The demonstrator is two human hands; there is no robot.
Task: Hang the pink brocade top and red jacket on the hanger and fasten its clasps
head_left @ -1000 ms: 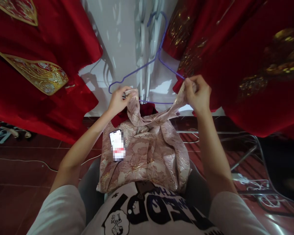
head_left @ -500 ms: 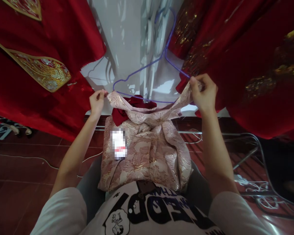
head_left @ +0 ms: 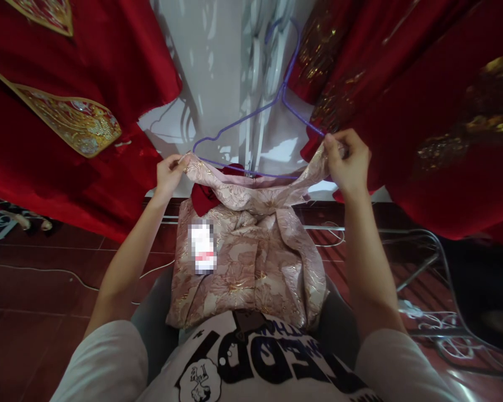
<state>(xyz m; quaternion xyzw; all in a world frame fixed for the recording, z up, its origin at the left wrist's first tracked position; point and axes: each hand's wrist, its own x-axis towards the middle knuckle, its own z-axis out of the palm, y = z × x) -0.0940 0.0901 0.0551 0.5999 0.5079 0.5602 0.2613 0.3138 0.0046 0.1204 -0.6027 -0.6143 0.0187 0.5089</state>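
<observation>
Across my lap lies a pink-and-gold brocade garment point(head_left: 235, 268) with a white tag point(head_left: 202, 245) on its left side. My left hand point(head_left: 170, 172) pinches the left end of the garment's upper edge. At the other end, my right hand point(head_left: 350, 162) grips the edge between thumb and fingers, close to the right arm of a purple hanger point(head_left: 240, 119). The edge is stretched between both hands, in front of the hanger's bottom bar. A dark red cloth point(head_left: 204, 199) shows behind the garment; the rest of it is hidden.
Red garments with gold embroidery hang on the left point(head_left: 79, 67) and the right point(head_left: 406, 128). A metal-framed chair point(head_left: 444, 268) stands at right, with white cables point(head_left: 433, 318) on the floor by it. Shoes point(head_left: 33, 222) sit at far left.
My left hand has moved slightly right and now pinches the garment's left corner more closely over the hanger's end. My right hand has stayed nearly in place.
</observation>
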